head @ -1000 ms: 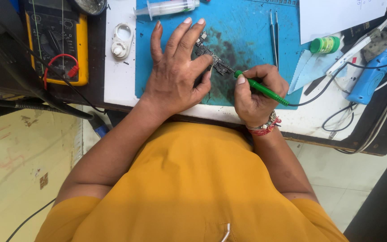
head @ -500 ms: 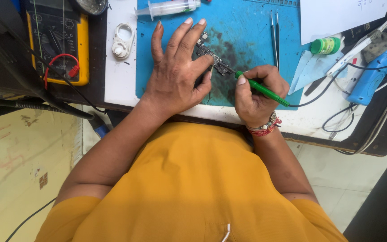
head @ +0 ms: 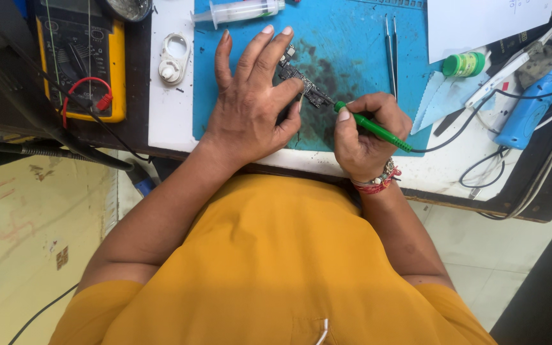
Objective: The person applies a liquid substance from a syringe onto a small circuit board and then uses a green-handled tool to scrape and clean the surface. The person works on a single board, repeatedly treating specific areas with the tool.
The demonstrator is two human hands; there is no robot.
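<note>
A small circuit board [head: 301,86] is pinned flat under the left hand [head: 250,102]; the green soldering pen [head: 372,128], clenched in the right hand [head: 368,137], is applied at its edge; steadiness is required.

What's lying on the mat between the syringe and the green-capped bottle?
In the head view, a pair of metal tweezers lies on the blue mat between the syringe and the green-capped bottle.

I see the circuit board [head: 301,86] on the mat [head: 359,51], under my left hand [head: 253,105], with my right hand [head: 368,131] just right of it. The tweezers [head: 391,54] lie farther back (syringe [head: 237,11] at the mat's far edge), and the multimeter [head: 84,57] sits well left.
</note>
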